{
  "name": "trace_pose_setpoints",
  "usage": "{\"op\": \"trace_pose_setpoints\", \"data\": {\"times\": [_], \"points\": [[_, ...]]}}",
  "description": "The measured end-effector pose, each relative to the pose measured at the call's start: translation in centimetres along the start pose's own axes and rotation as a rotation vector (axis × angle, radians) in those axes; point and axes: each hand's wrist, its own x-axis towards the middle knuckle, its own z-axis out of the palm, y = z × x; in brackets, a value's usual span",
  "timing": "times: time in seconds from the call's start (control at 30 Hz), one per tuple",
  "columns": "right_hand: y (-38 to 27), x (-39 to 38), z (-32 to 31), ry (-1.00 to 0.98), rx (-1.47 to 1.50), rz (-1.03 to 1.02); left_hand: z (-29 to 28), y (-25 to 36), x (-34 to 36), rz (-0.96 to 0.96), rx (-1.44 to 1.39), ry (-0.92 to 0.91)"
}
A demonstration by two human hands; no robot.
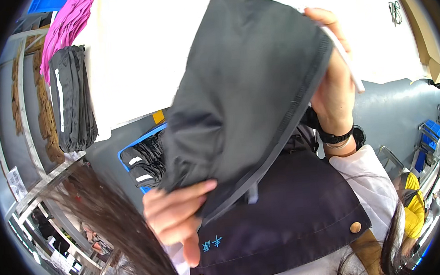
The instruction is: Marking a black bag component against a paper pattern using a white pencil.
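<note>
A dark grey fabric piece (242, 91), with a stitched seam along its right edge, is held up in front of me at a slant. My left hand (179, 217) grips its lower left corner, fingers across the cloth. My right hand (331, 82) holds its upper right edge from behind, partly hidden by the fabric, beside a narrow white strip (351, 71). Behind the piece and below it is my dark apron (284, 219).
A white table (125, 43) carries a pink fabric stack (65, 31) and a dark folded stack (71, 95) at left. A blue crate (131, 147) of dark pieces is below. Metal shelving (25, 123) stands left; a yellow item (412, 207) and blue bins (428, 131) are right.
</note>
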Motion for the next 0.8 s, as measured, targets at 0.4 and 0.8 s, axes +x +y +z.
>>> {"op": "trace_pose_setpoints", "data": {"times": [0.4, 0.8], "points": [[-1.3, -1.8, 2.6, -0.408, -0.557, -0.38, 6.0, -2.3, 4.1, -0.276, 0.026, 0.197], [-2.2, -3.2, 1.1, -0.342, -0.772, -0.456, 7.9, -4.2, 5.7, -0.152, 0.223, 0.294]]}}
